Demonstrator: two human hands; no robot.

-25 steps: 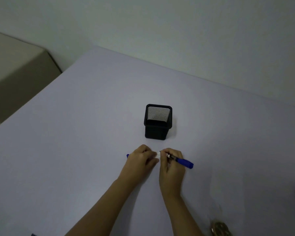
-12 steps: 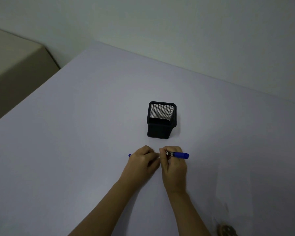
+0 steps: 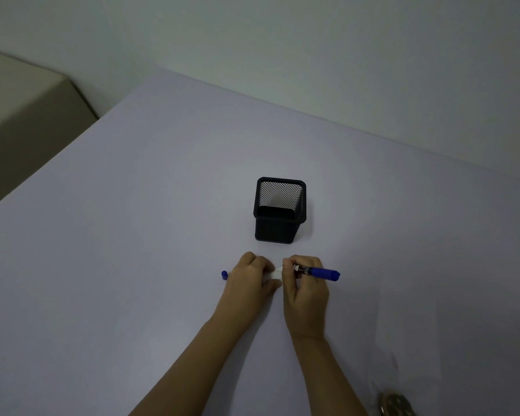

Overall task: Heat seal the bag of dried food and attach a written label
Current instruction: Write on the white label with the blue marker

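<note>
While left hand hides most of label, right hand grip closes round blue marker.

My view is dim and bluish, soft shadows pool beside my forearms, and the table edges bow at the frame's corners.

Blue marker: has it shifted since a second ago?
Yes. The blue marker has swung its rear end slightly toward the black mesh pen holder, and now lies flatter in the right hand.
</note>
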